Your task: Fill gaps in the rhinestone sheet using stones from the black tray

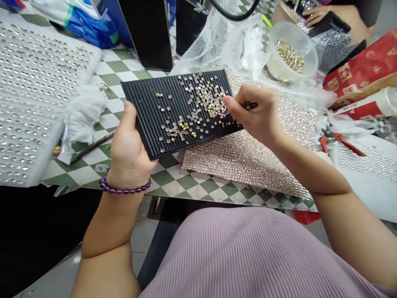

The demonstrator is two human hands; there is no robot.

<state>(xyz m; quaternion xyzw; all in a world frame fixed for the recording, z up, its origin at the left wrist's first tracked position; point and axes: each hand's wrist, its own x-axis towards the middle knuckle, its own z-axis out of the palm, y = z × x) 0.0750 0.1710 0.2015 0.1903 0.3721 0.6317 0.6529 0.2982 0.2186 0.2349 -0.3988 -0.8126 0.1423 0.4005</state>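
My left hand (125,145) grips the left end of a black ridged tray (144,107), thumb along its edge and the other fingers hidden beneath. Loose clear and gold rhinestones (209,99) lie scattered in the grooves, thickest toward the upper right. My right hand (257,111) is over the tray's right end, its fingers pinched around a dark pen-like tool (250,106). A small pink spot shows among the stones just below the fingertips; whether it is the tool's tip I cannot tell. Under the tray's right side lies a glittering rhinestone sheet (248,159) on the checkered table.
A white foam board (34,103) with rows of gems occupies the left. Behind the tray stand a dark phone-like panel (151,33) and a clear tub (293,51) of gold stones. Orange-handled pliers (341,140) lie right. Another person's hand (316,15) is at the upper right.
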